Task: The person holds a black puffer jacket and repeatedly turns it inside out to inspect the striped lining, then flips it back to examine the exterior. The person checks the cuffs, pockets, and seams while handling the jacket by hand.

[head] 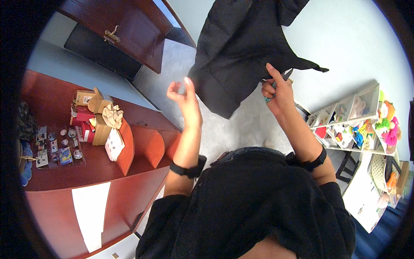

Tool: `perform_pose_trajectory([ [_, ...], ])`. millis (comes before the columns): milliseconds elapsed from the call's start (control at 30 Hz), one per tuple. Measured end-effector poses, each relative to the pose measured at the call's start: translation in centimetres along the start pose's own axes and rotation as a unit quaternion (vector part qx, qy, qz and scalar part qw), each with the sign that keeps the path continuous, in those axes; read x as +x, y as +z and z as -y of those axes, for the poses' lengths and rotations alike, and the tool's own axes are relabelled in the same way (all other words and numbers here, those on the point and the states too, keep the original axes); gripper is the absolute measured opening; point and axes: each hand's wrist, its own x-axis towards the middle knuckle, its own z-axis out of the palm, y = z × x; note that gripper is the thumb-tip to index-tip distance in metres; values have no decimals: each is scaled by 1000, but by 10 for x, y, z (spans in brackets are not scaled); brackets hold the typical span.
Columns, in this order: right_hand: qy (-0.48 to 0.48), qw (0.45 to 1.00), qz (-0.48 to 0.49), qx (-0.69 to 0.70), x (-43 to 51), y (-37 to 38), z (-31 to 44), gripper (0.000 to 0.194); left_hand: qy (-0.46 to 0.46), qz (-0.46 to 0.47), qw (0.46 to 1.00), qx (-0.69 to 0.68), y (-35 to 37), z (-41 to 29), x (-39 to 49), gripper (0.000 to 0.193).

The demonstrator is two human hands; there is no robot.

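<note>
A black cloth garment (233, 58) hangs against the pale wall in front of me, its lower edge reaching down between my hands. On the right, my right hand (277, 89) holds a small tool with teal handles and dark tips, which looks like scissors (270, 94), and its thumb lies at the garment's edge. A thin black strap end (320, 69) sticks out from the garment to the right of that hand. My left hand (186, 97) is raised beside the garment's left edge, fingers curled and thumb up; something small and pale may be between the fingertips, but blur hides it.
On the left, a reddish wooden cabinet (145, 145) bears boxes (102, 129), a crumpled tan cloth (112, 116) and small flat items. A brown door (136, 39) stands beyond it. At right is a white bin rack (346, 119) with toys (388, 123), above a white tabletop (362, 194).
</note>
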Motion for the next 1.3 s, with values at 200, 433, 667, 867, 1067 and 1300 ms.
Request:
perform_pose_trajectory([
  [200, 88, 993, 55, 48, -21, 52, -4, 20, 314, 177, 897, 256, 32, -18, -79, 119],
  [433, 171, 969, 178, 6, -40, 77, -11, 22, 131, 50, 988, 61, 56, 7, -49, 73],
  [667, 161, 985, 60, 32, -25, 29, 9, 21, 370, 25, 911, 178, -5, -28, -5, 29],
  [867, 175, 979, 86, 54, -30, -10, 8, 19, 524, -56, 823, 214, -10, -43, -6, 23],
  [1067, 164, 979, 108, 49, -33, -18, 15, 17, 546, -4, 820, 172, -6, -56, -12, 28],
  [1300, 151, 981, 114, 35, -32, -21, 17, 17, 495, 10, 850, 181, -3, -59, -12, 27],
])
